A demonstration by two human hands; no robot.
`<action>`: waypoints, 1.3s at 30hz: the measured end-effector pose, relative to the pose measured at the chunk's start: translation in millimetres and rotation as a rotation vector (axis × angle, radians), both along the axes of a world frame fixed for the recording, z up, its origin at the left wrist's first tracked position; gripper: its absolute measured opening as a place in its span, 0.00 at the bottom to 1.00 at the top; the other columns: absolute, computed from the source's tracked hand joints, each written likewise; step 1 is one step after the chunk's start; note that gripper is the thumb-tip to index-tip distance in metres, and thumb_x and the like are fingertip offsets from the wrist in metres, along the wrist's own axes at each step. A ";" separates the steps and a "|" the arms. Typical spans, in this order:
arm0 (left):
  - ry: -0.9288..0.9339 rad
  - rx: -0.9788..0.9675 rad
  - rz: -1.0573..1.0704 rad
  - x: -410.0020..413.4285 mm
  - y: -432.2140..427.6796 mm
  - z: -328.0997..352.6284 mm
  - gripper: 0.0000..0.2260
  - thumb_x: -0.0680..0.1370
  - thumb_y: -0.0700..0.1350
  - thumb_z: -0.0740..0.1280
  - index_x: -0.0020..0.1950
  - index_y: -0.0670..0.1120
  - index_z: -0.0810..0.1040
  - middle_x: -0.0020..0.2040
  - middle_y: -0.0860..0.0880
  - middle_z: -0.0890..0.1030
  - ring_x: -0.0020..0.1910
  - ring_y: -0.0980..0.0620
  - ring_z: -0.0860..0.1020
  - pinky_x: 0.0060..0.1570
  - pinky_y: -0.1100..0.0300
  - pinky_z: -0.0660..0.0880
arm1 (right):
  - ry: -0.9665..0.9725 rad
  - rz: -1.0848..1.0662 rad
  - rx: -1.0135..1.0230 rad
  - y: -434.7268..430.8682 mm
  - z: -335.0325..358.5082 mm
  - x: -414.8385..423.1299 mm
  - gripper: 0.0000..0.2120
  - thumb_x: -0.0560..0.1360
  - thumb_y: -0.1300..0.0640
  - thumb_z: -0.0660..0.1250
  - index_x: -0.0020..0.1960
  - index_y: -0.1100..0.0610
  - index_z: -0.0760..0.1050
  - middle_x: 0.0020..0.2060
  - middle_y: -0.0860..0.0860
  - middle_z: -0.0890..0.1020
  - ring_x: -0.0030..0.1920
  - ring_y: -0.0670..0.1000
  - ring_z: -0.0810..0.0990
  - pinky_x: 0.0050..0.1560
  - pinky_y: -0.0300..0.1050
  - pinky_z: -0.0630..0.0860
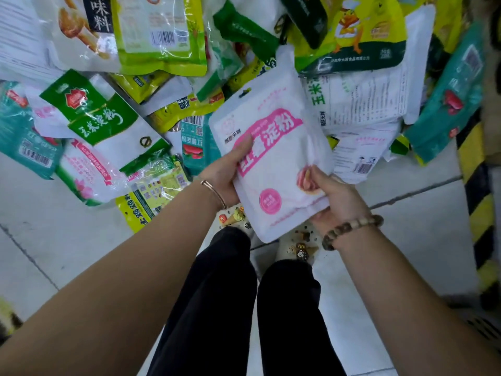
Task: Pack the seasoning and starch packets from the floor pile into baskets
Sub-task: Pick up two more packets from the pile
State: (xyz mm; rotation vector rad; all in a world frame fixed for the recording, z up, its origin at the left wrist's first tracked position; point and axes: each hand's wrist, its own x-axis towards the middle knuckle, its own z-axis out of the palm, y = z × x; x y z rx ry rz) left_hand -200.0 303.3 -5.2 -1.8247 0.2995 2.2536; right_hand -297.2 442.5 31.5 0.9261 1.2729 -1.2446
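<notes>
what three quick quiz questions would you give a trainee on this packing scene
1. True or false: only one hand holds the white plastic packet with pink lettering.
2. Which wrist wears the brown bead bracelet: A left, B right?
3. Short answer: is any basket in view?
Key: 1 false, the left hand and the right hand both grip it; 2 B; 3 no.

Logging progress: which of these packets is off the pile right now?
The white packet with pink lettering, held between the left hand and right hand; every other packet lies in the floor pile.
</notes>
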 end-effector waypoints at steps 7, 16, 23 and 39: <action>-0.253 -0.522 -0.141 49.3 4.6 -4.5 0.03 0.73 0.41 0.72 0.40 0.44 0.80 0.32 0.51 0.84 0.30 0.52 0.82 0.34 0.58 0.79 | 0.526 1.182 0.377 13.5 -40.1 -14.5 0.20 0.73 0.53 0.70 0.63 0.56 0.73 0.57 0.54 0.78 0.59 0.56 0.76 0.56 0.47 0.73; -0.293 -0.515 -0.137 68.5 -0.7 -14.1 0.04 0.73 0.41 0.72 0.39 0.45 0.79 0.30 0.51 0.83 0.28 0.52 0.81 0.29 0.59 0.79 | 1.103 1.678 0.472 -16.2 -101.7 3.2 0.42 0.70 0.47 0.71 0.76 0.52 0.52 0.73 0.60 0.55 0.75 0.59 0.52 0.72 0.58 0.50; -0.271 -0.484 -0.129 57.3 -5.4 -17.2 0.03 0.73 0.41 0.72 0.41 0.44 0.79 0.31 0.51 0.83 0.29 0.53 0.82 0.29 0.61 0.78 | 1.154 1.718 0.658 -31.5 -122.7 -20.0 0.19 0.74 0.52 0.67 0.63 0.57 0.71 0.62 0.59 0.71 0.63 0.58 0.67 0.60 0.53 0.60; -0.283 -0.641 -0.299 43.8 -21.3 26.0 0.05 0.74 0.42 0.71 0.39 0.46 0.77 0.26 0.56 0.81 0.25 0.60 0.79 0.24 0.67 0.74 | 0.732 1.303 0.245 24.7 -72.5 -21.9 0.10 0.71 0.61 0.68 0.38 0.55 0.66 0.37 0.55 0.73 0.42 0.55 0.72 0.37 0.46 0.64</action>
